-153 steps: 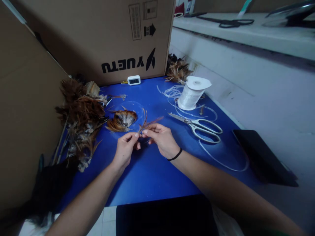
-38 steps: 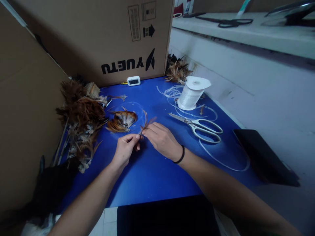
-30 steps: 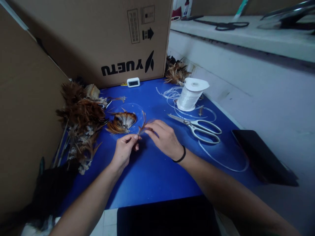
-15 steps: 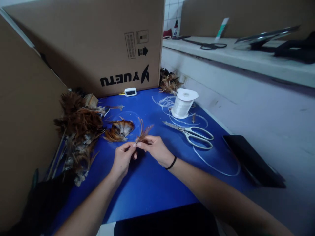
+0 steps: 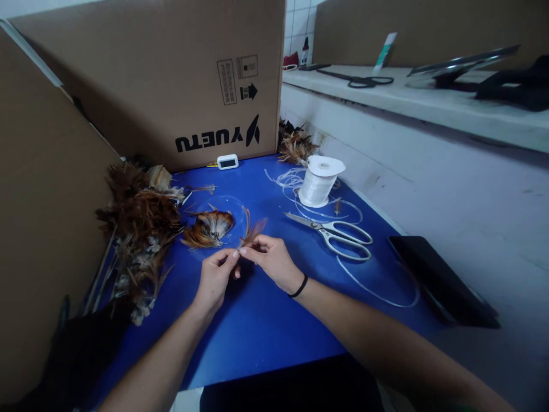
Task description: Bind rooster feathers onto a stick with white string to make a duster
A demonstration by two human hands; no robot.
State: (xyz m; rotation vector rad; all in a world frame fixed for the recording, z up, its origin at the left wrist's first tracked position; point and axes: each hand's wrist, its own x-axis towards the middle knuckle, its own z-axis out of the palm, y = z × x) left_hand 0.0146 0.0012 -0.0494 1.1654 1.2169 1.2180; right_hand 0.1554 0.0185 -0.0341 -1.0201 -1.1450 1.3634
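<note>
Brown feathers [image 5: 254, 229] stick up from between my two hands, which meet over the middle of the blue table [image 5: 266, 326]. My left hand [image 5: 217, 273] pinches the lower end of the feathers between thumb and finger. Thumb and forefinger of my right hand [image 5: 274, 260] are closed on the same feathers, just to the right. The feathers' quill ends are hidden by my fingertips. Just beyond my left hand lies a fan-shaped bunch of brown and grey feathers [image 5: 209, 228], beside a loop of clear ribbon [image 5: 229, 198].
Silver scissors [image 5: 334, 234] lie to the right, below a spool of white ribbon [image 5: 317, 182]. A heap of feathers [image 5: 143, 223] covers the left side. A black flat device [image 5: 441, 280] sits at the right edge. Behind stand a small white timer [image 5: 227, 162] and a cardboard box [image 5: 163, 74].
My right fingers have shifted very slightly along the feathers, whose tips lean a little differently. My left hand stays almost in place, and the things on the table have not moved.
</note>
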